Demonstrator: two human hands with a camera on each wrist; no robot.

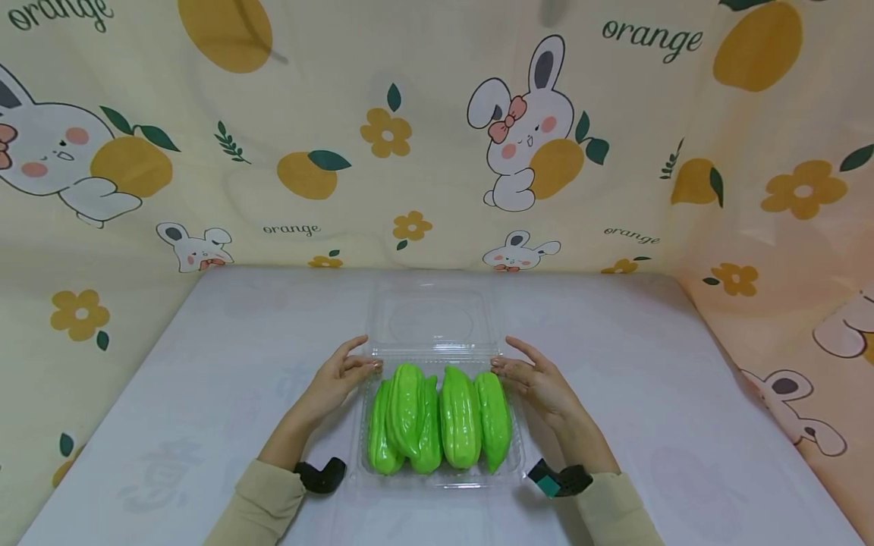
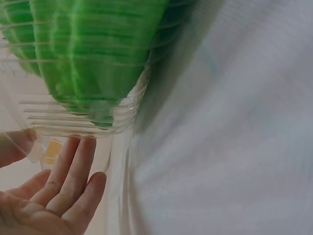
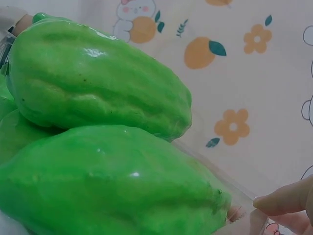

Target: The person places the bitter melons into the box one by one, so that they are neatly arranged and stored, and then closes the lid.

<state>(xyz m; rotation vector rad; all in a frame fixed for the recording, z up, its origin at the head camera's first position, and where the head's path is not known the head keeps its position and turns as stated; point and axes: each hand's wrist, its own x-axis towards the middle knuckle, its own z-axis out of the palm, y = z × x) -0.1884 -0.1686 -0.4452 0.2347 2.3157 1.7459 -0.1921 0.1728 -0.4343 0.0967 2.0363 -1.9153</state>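
Note:
A clear plastic clamshell box (image 1: 440,479) lies open on the table, its lid (image 1: 430,315) folded back to the far side. Several glossy green, ridged gourd-like vegetables (image 1: 460,417) fill the box side by side; they also show large in the right wrist view (image 3: 98,81). My left hand (image 1: 334,383) pinches the rim at the back left corner, one finger stretched outward. In the left wrist view its fingertips (image 2: 80,152) touch the ribbed outer wall. My right hand (image 1: 542,383) pinches the back right corner; only a few of its fingers (image 3: 283,198) show in the right wrist view.
White cloth covers the table (image 1: 225,409). A printed curtain (image 1: 430,136) with rabbits, oranges and flowers hangs behind and along both sides. Black bands (image 1: 321,476) are worn on both wrists.

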